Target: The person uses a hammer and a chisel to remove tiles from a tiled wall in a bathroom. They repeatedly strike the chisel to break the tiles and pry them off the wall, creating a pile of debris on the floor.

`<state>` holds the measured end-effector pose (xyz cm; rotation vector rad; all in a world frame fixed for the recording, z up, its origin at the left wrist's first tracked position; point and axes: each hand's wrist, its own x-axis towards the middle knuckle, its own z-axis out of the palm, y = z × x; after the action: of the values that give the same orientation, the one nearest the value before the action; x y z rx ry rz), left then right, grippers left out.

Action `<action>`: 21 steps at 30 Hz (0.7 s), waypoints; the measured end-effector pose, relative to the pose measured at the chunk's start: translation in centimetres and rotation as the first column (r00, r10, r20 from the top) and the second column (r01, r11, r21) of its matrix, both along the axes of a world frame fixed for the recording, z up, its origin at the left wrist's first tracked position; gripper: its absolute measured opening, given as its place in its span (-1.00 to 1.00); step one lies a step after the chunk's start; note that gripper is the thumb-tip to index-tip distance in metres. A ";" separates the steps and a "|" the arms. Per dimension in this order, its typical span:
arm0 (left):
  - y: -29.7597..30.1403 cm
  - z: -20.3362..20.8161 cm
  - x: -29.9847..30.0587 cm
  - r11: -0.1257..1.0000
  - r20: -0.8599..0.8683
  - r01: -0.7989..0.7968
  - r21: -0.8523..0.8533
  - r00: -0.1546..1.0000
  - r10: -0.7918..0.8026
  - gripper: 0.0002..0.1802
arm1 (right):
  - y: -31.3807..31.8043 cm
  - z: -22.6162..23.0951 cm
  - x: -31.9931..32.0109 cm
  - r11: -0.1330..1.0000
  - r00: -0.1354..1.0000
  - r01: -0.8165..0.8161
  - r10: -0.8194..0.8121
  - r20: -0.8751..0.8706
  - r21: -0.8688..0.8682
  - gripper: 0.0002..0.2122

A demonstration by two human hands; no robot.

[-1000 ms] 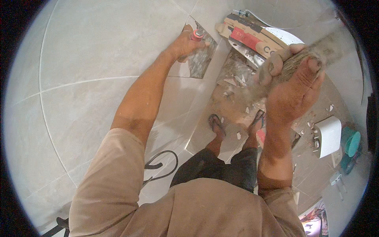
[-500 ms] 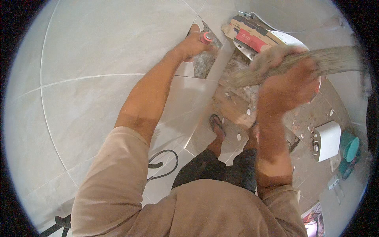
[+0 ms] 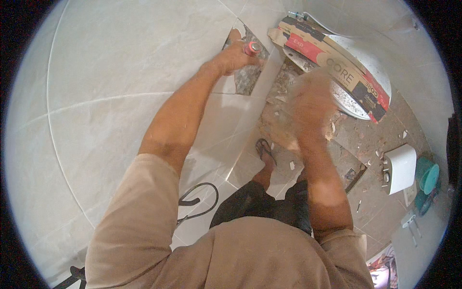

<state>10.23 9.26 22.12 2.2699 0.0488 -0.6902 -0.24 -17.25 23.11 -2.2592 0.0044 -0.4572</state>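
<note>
My left hand is wrapped round a chisel-like tool with a red grip and a round metal end. It rests against a broken-out patch in the pale tiled surface, where rough grey backing shows. Smeared by motion, my right hand is raised to the right of that patch. Its fingers cannot be made out, nor can anything they hold; the wood-like length seen in it earlier is not distinguishable now.
A printed cardboard strip lies across a white round-edged object at the right. Tile shards and rubble cover the floor. Farther right are a white box-like piece and a teal container. A black hose curls near my legs.
My right hand has moved left, uncovering the cardboard strip, and the long wood-like piece in it no longer shows. My left hand keeps its grip on the chisel-like tool in nearly the same place.
</note>
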 end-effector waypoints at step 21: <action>0.4 0.6 -0.6 0.997 0.010 -0.070 0.033 0.997 0.070 -0.53 | -4.4 9.8 5.3 0.957 0.975 -0.222 0.217 -0.048 -0.185 -0.60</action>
<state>9.64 9.69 22.68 2.2914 0.1360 -0.6463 5.06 -21.68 32.89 -2.4171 -0.2858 -0.3189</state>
